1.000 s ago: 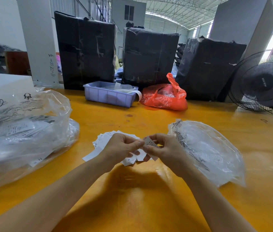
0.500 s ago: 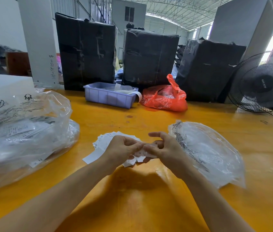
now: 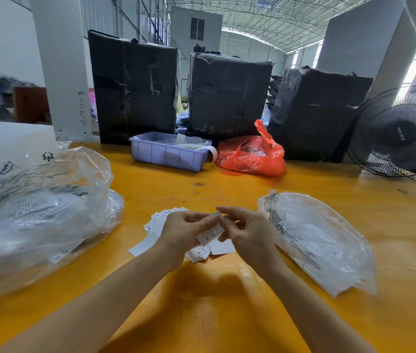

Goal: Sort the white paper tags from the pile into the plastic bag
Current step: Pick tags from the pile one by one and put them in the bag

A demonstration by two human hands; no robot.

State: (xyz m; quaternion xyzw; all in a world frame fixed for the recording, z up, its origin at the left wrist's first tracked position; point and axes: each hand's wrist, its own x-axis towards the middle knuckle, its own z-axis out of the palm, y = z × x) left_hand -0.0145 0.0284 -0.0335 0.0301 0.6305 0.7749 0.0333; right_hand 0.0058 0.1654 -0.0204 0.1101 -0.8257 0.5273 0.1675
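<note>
left hand (image 3: 185, 231): raised just above the pile, fingers curled, thumb and fingertips pinching the upper end of a small white paper tag printed with an "s" (image 3: 209, 234). half a second ago this hand sat lower, nearly on the pile.
right hand (image 3: 246, 231): close against the left, fingertips meeting it at the tag's top edge, lower fingers curled behind the tag. its index finger was stretched out straight half a second ago; it is now bent in.
held tag: hangs slanted between the two hands, clear of the table; earlier it was mostly hidden between the knuckles, now its printed face shows.
loose pile of white paper tags (image 3: 161, 221): on the table under and left of the hands, fanned out, unchanged in place.
flat clear plastic bag with black print (image 3: 316, 240): lying on the table just right of the right hand, white tags visible inside; not touched, position unchanged.
large crumpled clear plastic bag holding printed labels (image 3: 41, 207): far left of the table, well apart from the hands, unchanged.
glossy orange-yellow table (image 3: 214, 314): carries all of the above.
lilac plastic tray (image 3: 167, 155): far edge of the table, white strips inside.
red plastic carrier bag (image 3: 251, 154): just beside the tray, on its right.
three black wrapped bales (image 3: 227, 95): standing behind the tray and red bag.
black electric fan (image 3: 398, 133): far right edge.
</note>
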